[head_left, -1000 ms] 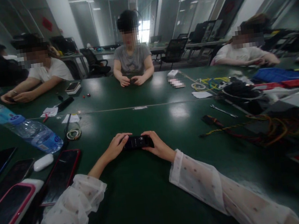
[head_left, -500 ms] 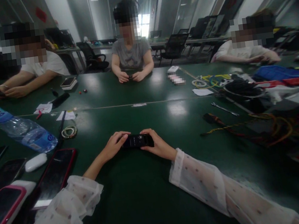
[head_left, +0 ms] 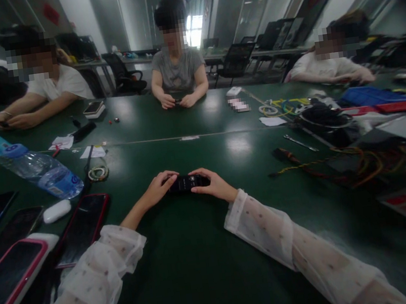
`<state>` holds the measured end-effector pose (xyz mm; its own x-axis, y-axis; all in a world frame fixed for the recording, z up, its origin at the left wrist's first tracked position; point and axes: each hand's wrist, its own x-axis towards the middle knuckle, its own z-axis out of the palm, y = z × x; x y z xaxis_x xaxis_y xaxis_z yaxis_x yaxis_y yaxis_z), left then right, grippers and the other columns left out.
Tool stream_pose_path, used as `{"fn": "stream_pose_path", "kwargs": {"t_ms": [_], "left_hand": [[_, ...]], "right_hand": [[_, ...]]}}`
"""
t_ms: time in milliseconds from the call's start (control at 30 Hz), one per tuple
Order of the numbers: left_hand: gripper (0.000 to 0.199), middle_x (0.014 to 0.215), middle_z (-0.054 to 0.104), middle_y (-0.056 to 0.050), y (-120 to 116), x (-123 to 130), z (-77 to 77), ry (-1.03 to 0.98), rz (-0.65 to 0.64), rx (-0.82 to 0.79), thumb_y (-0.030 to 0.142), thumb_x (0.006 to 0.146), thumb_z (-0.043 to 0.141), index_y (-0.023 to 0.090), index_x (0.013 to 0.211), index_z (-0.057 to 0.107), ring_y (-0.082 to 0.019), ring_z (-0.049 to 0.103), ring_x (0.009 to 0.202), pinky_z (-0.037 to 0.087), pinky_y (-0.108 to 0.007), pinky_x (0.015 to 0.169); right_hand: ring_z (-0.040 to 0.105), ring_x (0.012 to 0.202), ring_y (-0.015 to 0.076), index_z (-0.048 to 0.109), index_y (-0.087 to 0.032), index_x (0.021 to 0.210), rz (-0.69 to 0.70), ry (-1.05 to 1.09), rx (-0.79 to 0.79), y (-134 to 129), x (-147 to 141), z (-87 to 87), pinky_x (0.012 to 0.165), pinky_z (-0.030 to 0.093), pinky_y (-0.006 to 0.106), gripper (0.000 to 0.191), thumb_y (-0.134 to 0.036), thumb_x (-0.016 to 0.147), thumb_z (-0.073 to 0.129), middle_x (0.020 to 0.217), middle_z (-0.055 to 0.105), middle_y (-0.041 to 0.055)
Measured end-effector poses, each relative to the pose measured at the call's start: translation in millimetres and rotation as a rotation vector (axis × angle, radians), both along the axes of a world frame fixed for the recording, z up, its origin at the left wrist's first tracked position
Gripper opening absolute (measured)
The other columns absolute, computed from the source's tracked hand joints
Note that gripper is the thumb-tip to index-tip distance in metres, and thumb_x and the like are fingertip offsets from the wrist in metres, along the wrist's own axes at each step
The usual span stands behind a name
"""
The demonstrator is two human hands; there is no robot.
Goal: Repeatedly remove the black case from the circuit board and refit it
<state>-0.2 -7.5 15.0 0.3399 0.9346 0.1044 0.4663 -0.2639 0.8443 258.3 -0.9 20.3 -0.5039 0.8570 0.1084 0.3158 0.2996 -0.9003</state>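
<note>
A small black device with a lit screen [head_left: 185, 182] lies sideways between my two hands, just above or on the green table [head_left: 186, 254]. Its left end is gripped by my left hand [head_left: 161, 186], the thumb along the near upper side. My right hand [head_left: 213, 184] holds the right end, with fingers behind and the thumb at the front edge. White icons show on the dark screen, too small to read. Sheer white dotted sleeves cover both my forearms.
Several phones, one a red-edged phone [head_left: 84, 230], a white case [head_left: 57, 211] and water bottles [head_left: 43, 170] lie at left. A wrench [head_left: 301, 143], tangled wires [head_left: 369, 165] and a blue tray [head_left: 375, 95] are at right. People sit across the table.
The view has shifted slightly, so my hands and the device appear a little higher in the picture. Both hands keep their hold on the device.
</note>
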Motion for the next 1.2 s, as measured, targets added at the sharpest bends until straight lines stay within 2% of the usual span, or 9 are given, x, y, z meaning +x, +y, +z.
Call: {"fn": "stream_pose_path", "kwargs": {"t_ms": [267,400,533,667,767,967,1067,1200], "left_hand": [[0.048,0.114,0.063,-0.006,-2,1,2.2,0.022,-0.002,0.019,0.06,0.096,0.037,0.024,0.114,0.064,-0.024,0.056,0.11,0.043,-0.042,0.099],[0.051,0.119,0.061,-0.007,-3,2,1.3,0.012,0.016,0.056,0.061,0.096,0.035,0.024,0.122,0.059,-0.024,0.054,0.113,0.041,-0.043,0.101],[0.061,0.122,0.059,-0.011,-6,3,1.3,-0.038,-0.013,0.129,0.063,0.089,0.05,0.021,0.133,0.049,-0.026,0.054,0.116,0.042,-0.043,0.101],[0.072,0.125,0.057,-0.011,-15,3,2.4,0.044,-0.004,0.201,0.058,0.078,0.069,0.021,0.135,0.046,-0.028,0.054,0.116,0.042,-0.045,0.101],[0.066,0.13,0.055,-0.01,-23,1,1.7,0.078,-0.003,0.185,0.052,0.078,0.072,0.023,0.133,0.048,-0.028,0.053,0.12,0.042,-0.046,0.101],[0.052,0.12,0.06,-0.009,-28,-2,0.6,0.061,0.01,0.182,0.042,0.078,0.073,0.022,0.122,0.054,-0.027,0.057,0.112,0.045,-0.046,0.097],[0.052,0.119,0.06,-0.009,-26,-2,1.3,0.064,0.02,0.173,0.043,0.079,0.073,0.021,0.122,0.054,-0.027,0.056,0.112,0.045,-0.045,0.097],[0.054,0.12,0.059,-0.01,-25,-2,0.4,0.088,0.024,0.168,0.046,0.079,0.072,0.02,0.123,0.054,-0.027,0.056,0.113,0.045,-0.046,0.098]], "right_hand": [[0.059,0.112,0.0238,0.06,-0.024,0.119,-0.021,-0.004,0.01,-1,-1,-1.6,0.102,0.045,0.05,0.054,-0.046,0.072,0.078,0.119,0.062,0.0067],[0.059,0.113,0.0235,0.059,-0.024,0.12,-0.007,-0.015,0.032,2,0,-5.0,0.102,0.045,0.049,0.055,-0.046,0.073,0.077,0.121,0.061,0.007],[0.059,0.113,0.024,0.058,-0.024,0.121,-0.006,-0.04,0.025,3,0,-5.2,0.101,0.046,0.05,0.056,-0.047,0.073,0.076,0.121,0.06,0.0075],[0.06,0.111,0.0225,0.059,-0.022,0.12,-0.026,-0.025,0.057,3,-2,-6.4,0.101,0.046,0.047,0.056,-0.046,0.073,0.077,0.119,0.061,0.0075],[0.06,0.109,0.0219,0.06,-0.022,0.119,-0.033,-0.045,0.072,3,-2,-8.9,0.1,0.046,0.047,0.056,-0.048,0.073,0.076,0.116,0.062,0.0067],[0.054,0.113,0.0254,0.059,-0.027,0.12,-0.063,-0.141,0.192,-3,-4,-10.4,0.099,0.046,0.051,0.05,-0.052,0.078,0.07,0.114,0.061,0.007],[0.049,0.119,0.0284,0.06,-0.026,0.117,-0.095,-0.176,0.259,-5,-6,-10.9,0.104,0.042,0.053,0.046,-0.055,0.082,0.066,0.116,0.061,0.0085],[0.049,0.118,0.0289,0.059,-0.024,0.119,-0.113,-0.183,0.278,-6,-8,-12.4,0.104,0.042,0.053,0.047,-0.056,0.085,0.06,0.118,0.06,0.0102]]}}
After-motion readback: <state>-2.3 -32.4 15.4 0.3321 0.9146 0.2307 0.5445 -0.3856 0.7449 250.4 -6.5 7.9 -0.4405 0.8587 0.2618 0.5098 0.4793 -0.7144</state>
